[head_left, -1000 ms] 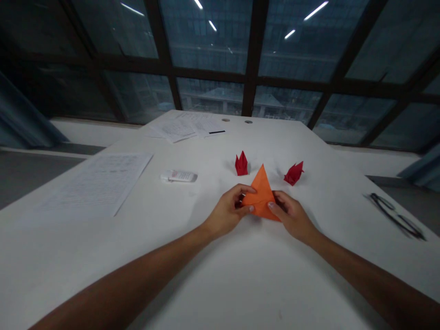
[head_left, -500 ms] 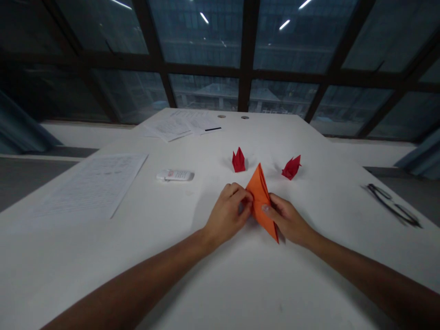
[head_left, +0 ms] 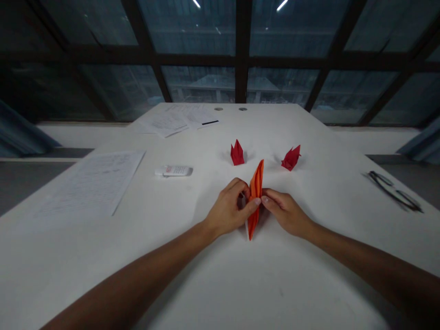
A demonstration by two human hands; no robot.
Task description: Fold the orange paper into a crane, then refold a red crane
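Observation:
A folded sheet of orange origami paper (head_left: 256,183) stands nearly edge-on between my hands, its layers showing along the side that faces me. My left hand (head_left: 231,206) grips it from the left, thumb on the near layers and curled fingers partly hidden. From the right, my right hand (head_left: 284,210) pinches its edge between thumb and fingers near the middle. Just beyond the paper are two small red folded paper pieces: one upright with pointed tips (head_left: 237,153), and a red paper crane (head_left: 291,158) farther right.
On the white table (head_left: 220,284), a white remote-like device (head_left: 174,171) lies left of my hands. Written sheets (head_left: 92,181) are at the left, with more papers (head_left: 168,120) and a dark pen (head_left: 210,122) farther back. Glasses (head_left: 395,190) rest near the right edge.
The orange paper has turned from showing a broad face to nearly edge-on. My left thumb has moved onto its near layers, and my right hand has shifted its hold to the edge.

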